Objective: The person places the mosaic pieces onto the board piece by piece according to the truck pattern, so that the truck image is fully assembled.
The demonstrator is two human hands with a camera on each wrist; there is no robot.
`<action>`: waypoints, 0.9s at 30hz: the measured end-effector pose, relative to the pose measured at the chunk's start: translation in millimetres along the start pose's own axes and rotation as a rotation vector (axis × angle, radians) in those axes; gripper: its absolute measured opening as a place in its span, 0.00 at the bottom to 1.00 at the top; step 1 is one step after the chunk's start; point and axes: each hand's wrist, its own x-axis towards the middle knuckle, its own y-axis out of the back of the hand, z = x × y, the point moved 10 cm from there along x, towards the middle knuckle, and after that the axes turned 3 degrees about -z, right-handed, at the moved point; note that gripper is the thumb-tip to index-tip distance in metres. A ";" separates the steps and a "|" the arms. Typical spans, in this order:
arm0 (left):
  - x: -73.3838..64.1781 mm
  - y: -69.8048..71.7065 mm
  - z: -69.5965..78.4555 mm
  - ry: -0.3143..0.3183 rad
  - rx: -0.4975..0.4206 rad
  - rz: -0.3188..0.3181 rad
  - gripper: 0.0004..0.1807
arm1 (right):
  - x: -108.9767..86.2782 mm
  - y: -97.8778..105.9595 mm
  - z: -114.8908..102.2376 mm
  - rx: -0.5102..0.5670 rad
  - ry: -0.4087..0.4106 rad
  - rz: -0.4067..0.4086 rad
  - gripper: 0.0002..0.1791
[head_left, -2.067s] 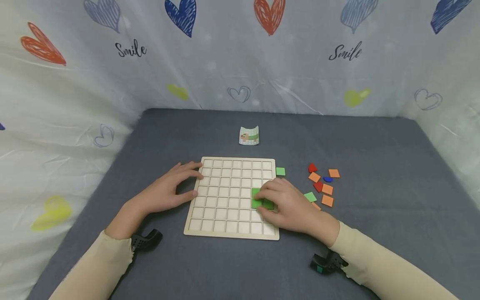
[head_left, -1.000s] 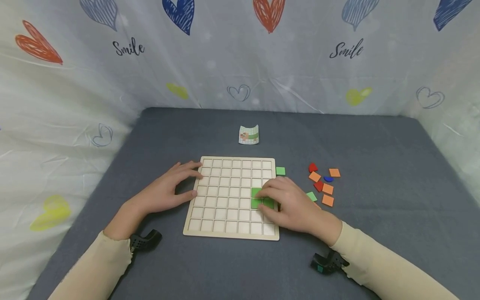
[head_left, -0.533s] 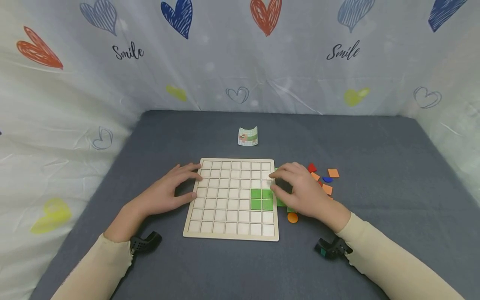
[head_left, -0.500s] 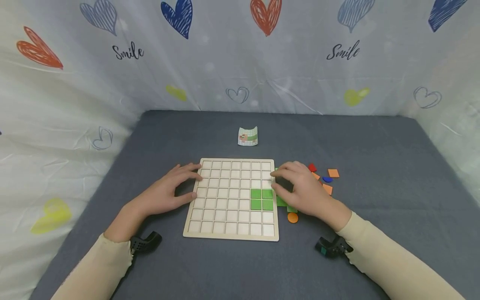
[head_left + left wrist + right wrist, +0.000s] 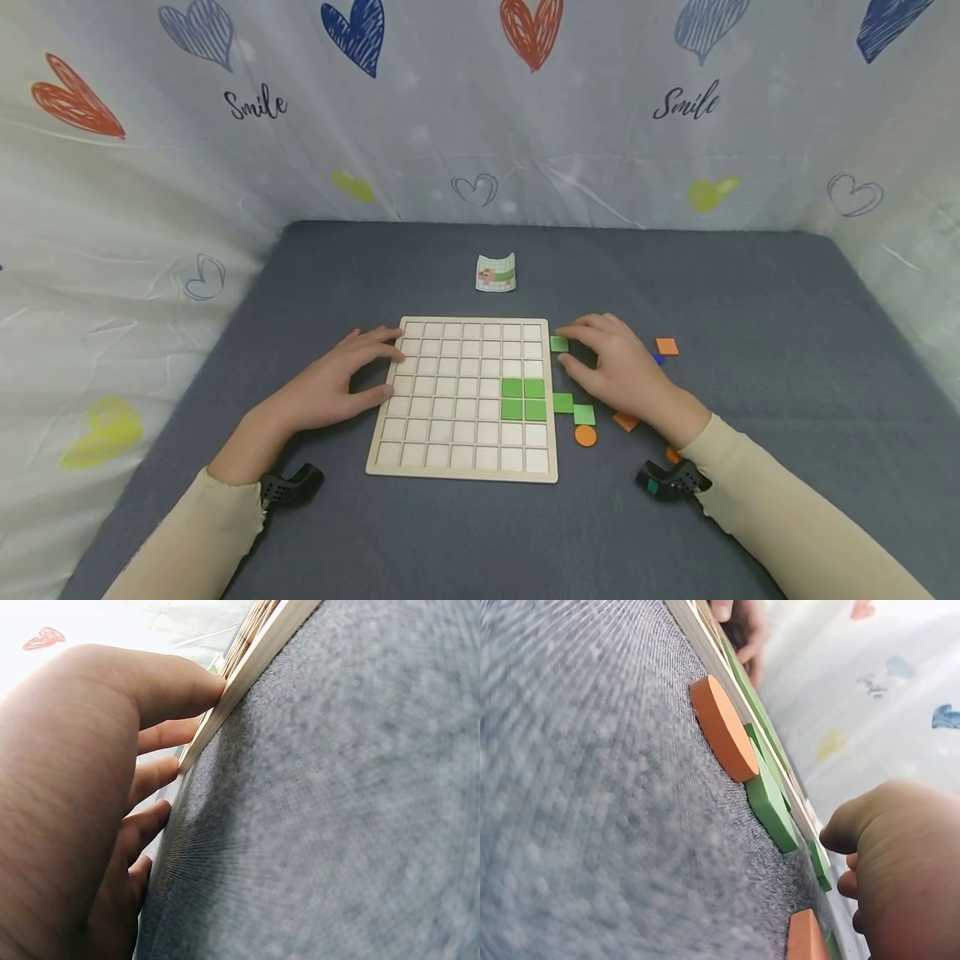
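Observation:
A wooden grid board (image 5: 453,408) lies flat on the grey cloth, with several green square tiles (image 5: 523,399) set in cells near its right edge. My left hand (image 5: 330,375) rests against the board's left edge, thumb and fingertips touching it; the left wrist view shows the thumb (image 5: 180,688) on the rim. Just right of the board, my right hand (image 5: 618,362) hovers with thumb and index finger apart beside a loose green tile (image 5: 559,343). In the right wrist view that green tile (image 5: 819,865) lies past the thumb, with a small gap between them.
Two more green tiles (image 5: 584,414) and an orange disc (image 5: 586,435) lie right of the board. Orange squares (image 5: 667,346) and a blue piece (image 5: 659,359) sit partly behind the right hand. A small pattern card (image 5: 496,273) stands beyond the board.
My right hand has left the green tiles on the board and moved right and away, to the loose green tile beside the board. The left hand has stayed on the edge.

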 end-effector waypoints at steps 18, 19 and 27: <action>-0.7 -1.3 -1.8 -0.003 -0.001 0.003 0.26 | 3.1 -10.1 9.2 0.009 -0.031 -0.066 0.16; -0.9 -0.9 -1.4 -0.006 -0.002 0.006 0.26 | 3.2 -9.9 9.0 0.008 -0.027 -0.063 0.15; -1.3 -0.2 -0.1 -0.010 0.001 0.007 0.26 | 2.8 -8.8 7.4 0.006 -0.020 -0.051 0.14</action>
